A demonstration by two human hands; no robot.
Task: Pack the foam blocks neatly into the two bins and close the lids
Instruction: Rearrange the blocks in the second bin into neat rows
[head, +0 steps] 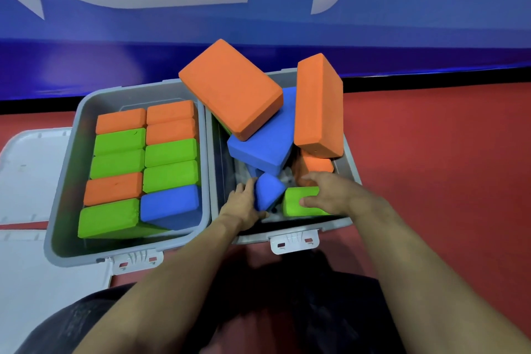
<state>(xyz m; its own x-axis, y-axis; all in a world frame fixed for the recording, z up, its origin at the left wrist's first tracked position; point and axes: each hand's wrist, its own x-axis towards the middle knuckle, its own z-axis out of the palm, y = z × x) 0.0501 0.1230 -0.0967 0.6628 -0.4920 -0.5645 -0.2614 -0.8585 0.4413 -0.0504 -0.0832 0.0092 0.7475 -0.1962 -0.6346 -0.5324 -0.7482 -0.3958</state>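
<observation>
**Ana:** Head view first, the hands. The left hand [242, 204] grips a small blue block [267, 191], with the thumb on top and the fingers under it, near the front wall of the right bin [349, 220]. The right hand [324, 191] lies flat on a green block [296, 204] just beside it, with the fingers almost straight, pressing and not closing round it.

**Ben:** And behind the hands?

**Ana:** Disorder. A big blue block [264, 141] leans in the middle, a tilted orange block [230, 87] rests on top of it, and a second orange block [319, 106] stands nearly upright against the right wall. Both orange ones stand above the rim. The left bin [66, 181] is already packed in two tidy rows. Its white lid [31, 169] lies open on the red floor [445, 167].

**Ben:** What can go wrong?

**Ana:** I think the pile rests partly on the lower blocks. If the left hand pulls the blue one out fast, the support may go and the orange blocks may slide down on the hands or fall over the rim to the floor. Also, foam squeezes and then springs back, so a block that is forced in crooked may push the lid up later.
</observation>
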